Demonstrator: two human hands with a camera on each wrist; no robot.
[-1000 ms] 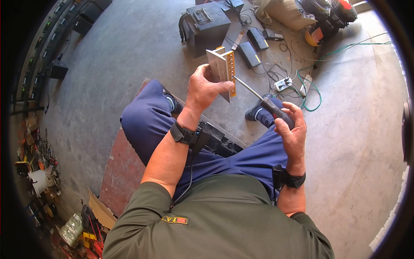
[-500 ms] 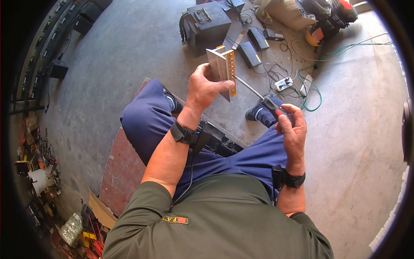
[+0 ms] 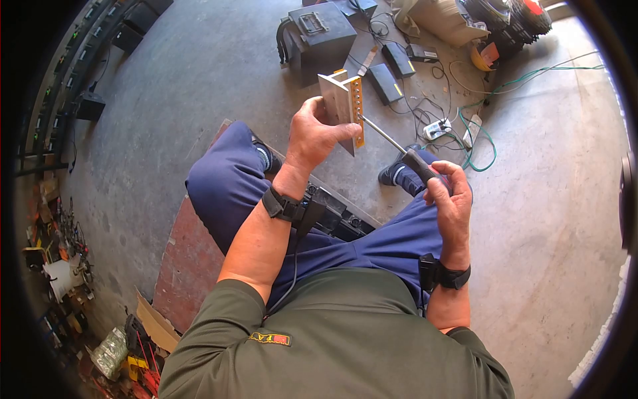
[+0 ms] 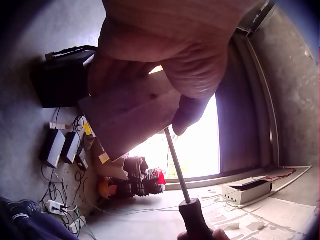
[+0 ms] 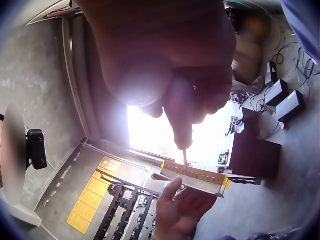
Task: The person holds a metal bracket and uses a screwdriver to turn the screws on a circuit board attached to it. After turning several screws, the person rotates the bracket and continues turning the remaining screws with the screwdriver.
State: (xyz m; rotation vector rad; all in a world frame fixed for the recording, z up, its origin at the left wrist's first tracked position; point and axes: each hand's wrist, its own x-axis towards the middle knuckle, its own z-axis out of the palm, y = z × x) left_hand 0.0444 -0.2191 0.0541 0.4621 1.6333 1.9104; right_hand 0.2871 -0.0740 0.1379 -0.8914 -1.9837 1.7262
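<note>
A metal bracket (image 3: 337, 106) with a yellow-orange strip (image 3: 358, 110) bearing a row of screws is gripped by the left hand (image 3: 315, 138), thumb on the near side. The right hand (image 3: 452, 201) holds a screwdriver (image 3: 419, 165) by its dark handle, its shaft slanting up to the strip. In the right wrist view the screwdriver shaft (image 5: 184, 157) meets the strip (image 5: 200, 173) among the screws. The left wrist view shows the bracket's flat plate (image 4: 132, 112) under the left hand (image 4: 170, 45), with the screwdriver handle (image 4: 194, 217) below.
On the floor ahead stand a black box (image 3: 322, 40), dark power adapters (image 3: 384, 84), tangled cables and a white power strip (image 3: 436, 130). A reddish board (image 3: 189, 266) lies beneath the person. Tools and parts are heaped at the lower left, with racks at the upper left.
The right hand's fingers have shifted on the screwdriver handle, and the handle has turned, its red mark showing half a second ago and now hidden. The left hand and bracket have barely moved.
</note>
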